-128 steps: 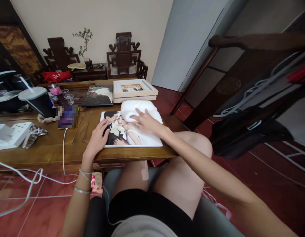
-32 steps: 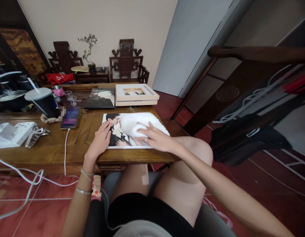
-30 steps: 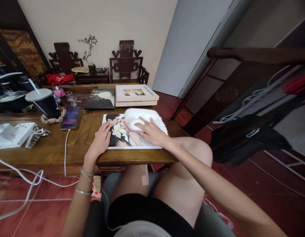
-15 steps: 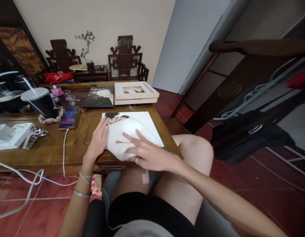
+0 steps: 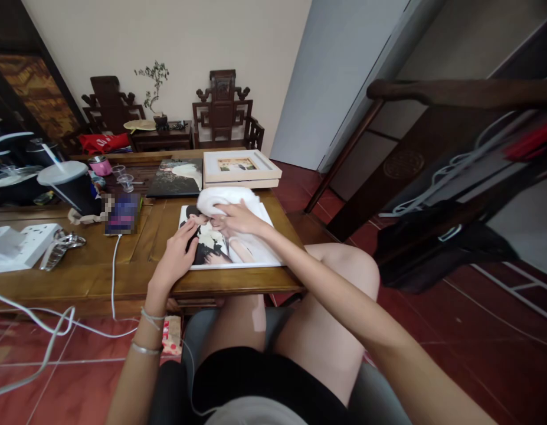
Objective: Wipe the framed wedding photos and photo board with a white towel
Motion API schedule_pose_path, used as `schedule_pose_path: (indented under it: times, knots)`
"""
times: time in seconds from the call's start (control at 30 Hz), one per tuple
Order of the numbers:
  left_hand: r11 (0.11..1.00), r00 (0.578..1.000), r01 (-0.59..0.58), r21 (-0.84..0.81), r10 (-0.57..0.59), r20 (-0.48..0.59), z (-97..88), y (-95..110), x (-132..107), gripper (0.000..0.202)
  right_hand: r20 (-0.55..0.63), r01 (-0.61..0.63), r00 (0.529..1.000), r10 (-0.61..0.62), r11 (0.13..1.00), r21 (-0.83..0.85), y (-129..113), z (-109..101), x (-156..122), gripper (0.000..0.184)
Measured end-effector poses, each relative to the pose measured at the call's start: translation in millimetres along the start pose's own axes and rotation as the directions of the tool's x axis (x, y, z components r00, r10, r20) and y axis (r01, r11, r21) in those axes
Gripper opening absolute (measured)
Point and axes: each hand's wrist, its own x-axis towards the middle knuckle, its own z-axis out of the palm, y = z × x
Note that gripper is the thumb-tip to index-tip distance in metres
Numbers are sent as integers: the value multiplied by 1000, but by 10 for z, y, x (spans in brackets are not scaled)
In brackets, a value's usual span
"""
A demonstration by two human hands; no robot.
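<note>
A photo panel [image 5: 255, 252] with a picture of a couple lies flat near the front edge of the wooden table. My left hand [image 5: 178, 251] rests along its left side, fingers stretched out over the picture's edge. At the panel's far side my right hand [image 5: 242, 218] holds a bunched white cloth [image 5: 226, 198] against the surface. The cloth and my right hand cover part of the picture's upper portion.
Behind the panel sit light wooden frames [image 5: 242, 170] in a stack and a dark photo panel [image 5: 176, 177]. To the left are a phone [image 5: 121, 213] on a white cable, a lidded cup [image 5: 67, 188], a clear hair claw clip [image 5: 61, 248] and a white power strip [image 5: 28, 245].
My right hand has pushed the white cloth away from me to the panel's far side, uncovering more of the picture. My left hand stays at the left edge.
</note>
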Motion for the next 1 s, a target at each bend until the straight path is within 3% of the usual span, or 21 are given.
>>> schedule_pose_path:
  times: [0.1, 0.2, 0.37, 0.47, 0.57, 0.73, 0.9, 1.0]
  knots:
    - [999, 1000, 5, 32, -5, -7, 0, -3, 8, 48, 41, 85, 995, -89, 993, 85, -286, 59, 307, 44]
    - [999, 1000, 9, 42, -8, -10, -1, 0, 10, 49, 41, 124, 991, -130, 985, 121, -369, 102, 364, 43]
    - [1000, 1000, 2, 14, -1, -5, 0, 8, -3, 48, 27, 78, 996, -84, 979, 190, 58, -1, 103, 43]
    - [1000, 1000, 5, 7, -5, -5, 2, 12, -10, 48, -63, 20, 998, -14, 996, 89, 399, -117, -48, 43]
    - [1000, 1000, 23, 4, -23, -2, 0, 16, -10, 49, -69, -28, 997, 21, 996, -89, 538, -165, -200, 45]
    - [1000, 1000, 31, 2, -31, 5, -1, 17, -2, 48, 14, 112, 994, -113, 956, -272, 226, -26, -713, 42]
    - [1000, 1000, 23, 4, -23, -5, 9, 9, 3, 48, 104, 236, 970, -220, 952, -196, -215, 65, -1404, 35]
    - [1000, 1000, 20, 3, -20, 3, 12, -4, 3, 47, 128, 281, 955, -266, 952, -120, -276, 25, -1579, 34]
